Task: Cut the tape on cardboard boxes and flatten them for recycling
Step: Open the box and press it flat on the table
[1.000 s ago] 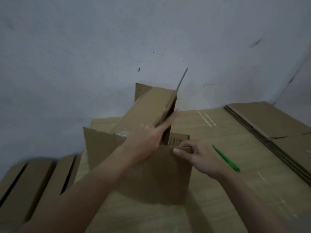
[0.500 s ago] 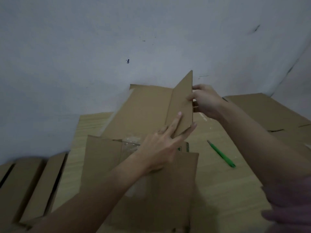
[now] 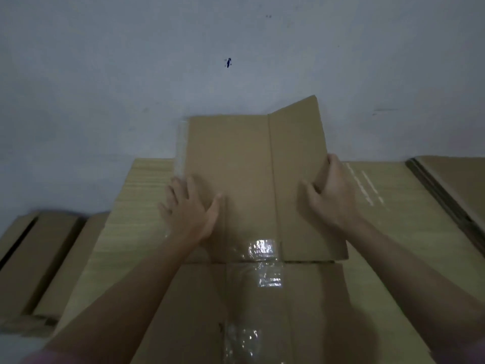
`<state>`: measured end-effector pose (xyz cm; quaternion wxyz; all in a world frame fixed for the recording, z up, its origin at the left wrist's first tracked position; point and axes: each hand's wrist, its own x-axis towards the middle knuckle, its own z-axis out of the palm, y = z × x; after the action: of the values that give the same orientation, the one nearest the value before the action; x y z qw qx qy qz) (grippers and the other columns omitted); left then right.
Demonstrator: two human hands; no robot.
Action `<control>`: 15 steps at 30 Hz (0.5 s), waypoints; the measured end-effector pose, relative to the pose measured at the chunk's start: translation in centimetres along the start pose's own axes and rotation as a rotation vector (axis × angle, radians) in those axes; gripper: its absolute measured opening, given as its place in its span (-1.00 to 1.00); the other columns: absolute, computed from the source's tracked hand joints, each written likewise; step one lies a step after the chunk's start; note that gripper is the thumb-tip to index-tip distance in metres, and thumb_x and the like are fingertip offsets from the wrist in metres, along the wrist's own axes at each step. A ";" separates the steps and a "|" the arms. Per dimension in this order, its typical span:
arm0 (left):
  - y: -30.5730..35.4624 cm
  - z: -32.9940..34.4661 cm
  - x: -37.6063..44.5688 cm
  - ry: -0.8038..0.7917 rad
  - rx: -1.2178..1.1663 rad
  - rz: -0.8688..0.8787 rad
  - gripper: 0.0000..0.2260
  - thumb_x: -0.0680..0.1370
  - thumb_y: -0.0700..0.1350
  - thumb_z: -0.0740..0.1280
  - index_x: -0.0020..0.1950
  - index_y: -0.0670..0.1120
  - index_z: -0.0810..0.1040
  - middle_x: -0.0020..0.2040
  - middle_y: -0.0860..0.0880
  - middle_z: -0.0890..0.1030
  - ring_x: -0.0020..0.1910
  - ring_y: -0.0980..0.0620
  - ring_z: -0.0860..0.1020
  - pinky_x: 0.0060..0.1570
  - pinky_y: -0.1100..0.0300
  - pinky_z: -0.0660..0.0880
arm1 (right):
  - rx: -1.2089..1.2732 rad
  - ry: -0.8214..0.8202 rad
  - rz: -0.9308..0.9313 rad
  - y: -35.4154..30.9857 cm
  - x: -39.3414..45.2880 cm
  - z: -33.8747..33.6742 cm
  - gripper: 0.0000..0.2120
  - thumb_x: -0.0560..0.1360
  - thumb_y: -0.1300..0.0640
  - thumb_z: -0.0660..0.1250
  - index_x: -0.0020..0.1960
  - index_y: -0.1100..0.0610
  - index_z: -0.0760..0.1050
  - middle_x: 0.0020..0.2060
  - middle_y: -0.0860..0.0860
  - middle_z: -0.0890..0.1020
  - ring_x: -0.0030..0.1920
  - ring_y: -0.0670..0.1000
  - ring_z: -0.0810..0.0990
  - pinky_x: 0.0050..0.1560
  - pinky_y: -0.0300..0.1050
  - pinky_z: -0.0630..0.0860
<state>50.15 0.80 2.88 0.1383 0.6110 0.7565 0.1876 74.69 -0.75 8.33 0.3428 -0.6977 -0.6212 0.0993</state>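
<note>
Box was nearly flat on the table, mid-scene, long way running near to far. Left hand lay spread w/ fingers straight, palm pressing the box's left side down. Right hand gripped the box's right edge, thumb on top, fingers curled round underneath. Far right panel was tipped up a bit off the crease, so not fully flat yet imo.

Clear tape sat crinkled across the seam b/w the far panels and the near flap, more tape further down near the bottom of view. Couldn't tell if cut all the way through.

For doing this step right, prob: kept the left palm as the anchor, rolled the right side down along the crease rather than forcing it, then slid both palms outward to squash the air out. Grip on the edge would need letting go before the final press, else fingers get trapped under. If the tape was holding, panel would spring back.

Flat stack sat far right, more boxes off the table at left.
</note>
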 end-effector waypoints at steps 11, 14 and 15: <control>-2.3 6.6 3.1 0.430 -0.224 0.009 -0.19 0.32 0.32 0.26 0.38 -0.21 0.34 0.37 -0.20 0.38 0.30 -0.25 0.35 0.29 -0.05 0.24 | -0.204 -0.055 0.028 6.7 1.0 8.9 -0.08 0.40 -0.33 0.24 0.48 0.28 0.09 0.35 0.35 0.21 0.29 0.33 0.32 0.27 0.15 0.35; -1.9 6.7 2.9 0.328 -0.114 -0.013 -0.17 0.33 0.41 0.14 0.47 -0.05 0.25 0.48 -0.15 0.22 0.35 -0.27 0.25 0.28 -0.15 0.20 | -0.440 -0.157 0.042 5.1 1.3 10.6 -0.10 0.40 -0.46 -0.09 0.54 0.09 -0.08 0.48 0.33 -0.11 0.45 0.39 0.02 0.37 0.36 0.05; -1.6 6.7 2.7 0.259 -0.047 -0.013 -0.15 0.32 0.45 0.07 0.51 0.03 0.18 0.53 -0.13 0.11 0.39 -0.27 0.18 0.30 -0.17 0.15 | -0.497 -0.211 0.027 4.5 1.3 11.2 -0.10 0.38 -0.49 -0.16 0.54 0.01 -0.19 0.49 0.27 -0.23 0.48 0.36 -0.13 0.38 0.38 -0.09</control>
<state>51.08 3.93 -3.82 0.0548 0.5735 0.7672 0.2818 72.21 4.52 -2.37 0.0928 -0.7545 -0.6494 0.0206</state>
